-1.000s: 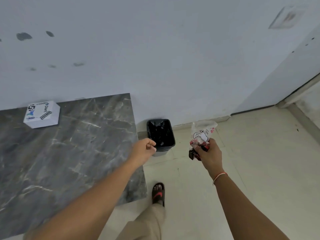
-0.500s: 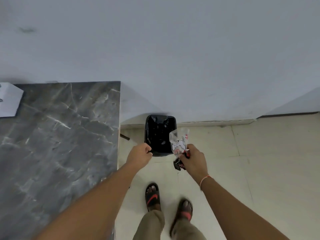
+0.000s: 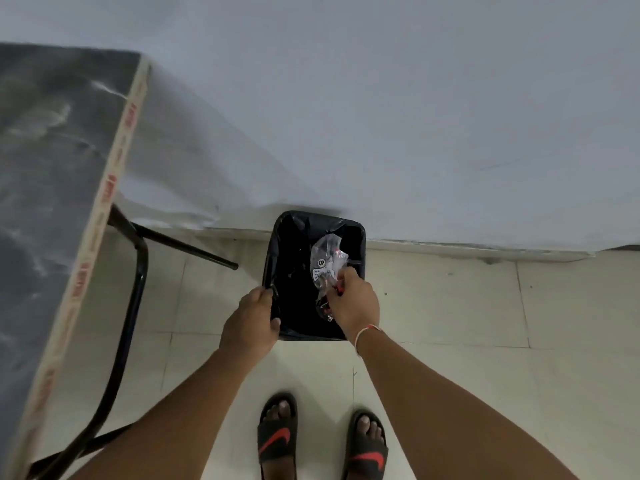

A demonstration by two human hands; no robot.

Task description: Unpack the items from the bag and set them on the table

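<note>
Over the black-lined bin, the right hand pinches a crumpled clear plastic bag, apparently emptied, so unpacking looks finished. The left hand is clamped on the bin's near-left rim. Earlier, both hands hung short of the bin; the table beside it was fuller in view.

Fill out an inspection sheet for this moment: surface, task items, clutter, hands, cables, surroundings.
Surface: dark marbled table at left, only partly in view and blurred; nothing seen on the visible part.
Task items: crumpled clear plastic bag held over the bin.
Clutter: black-lined bin on the floor by the wall.
Hands: left hand grips the bin's near rim; right hand pinches the bag.
Cables: nothing seen.
Surroundings: pale wall, tiled floor, black table frame, sandalled feet.
</note>
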